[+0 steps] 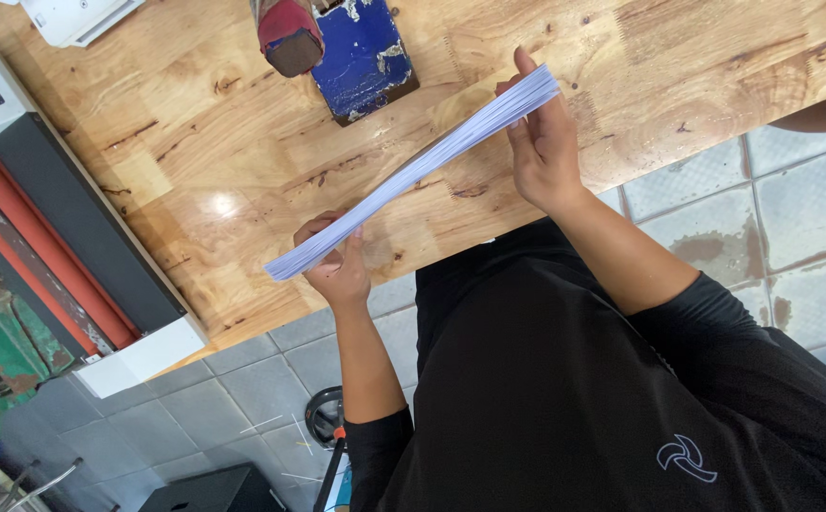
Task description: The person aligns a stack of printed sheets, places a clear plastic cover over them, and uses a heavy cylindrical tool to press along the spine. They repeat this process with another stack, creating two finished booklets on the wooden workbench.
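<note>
1. Head view: a stack of white paper sheets (417,171) is held edge-on above a wooden table (195,142), gripped at both ends by 2 hands.
2. The left hand (339,261) pinches the lower end, with the thumb on top of the stack and the fingers curled beneath it.
3. The right hand (544,142) clamps the upper end, its fingers (526,71) pressed together along the far face and reaching past the top edge.
4. Beyond the right fingertips, well apart, lies a chipped blue block (365,57), with a red-capped piece (290,36) just beside it.
5. Far out from the left fingers, a red and grey machine (62,237) runs along the table's edge.
6. Grey floor tiles (773,218) show beneath the arms.
</note>
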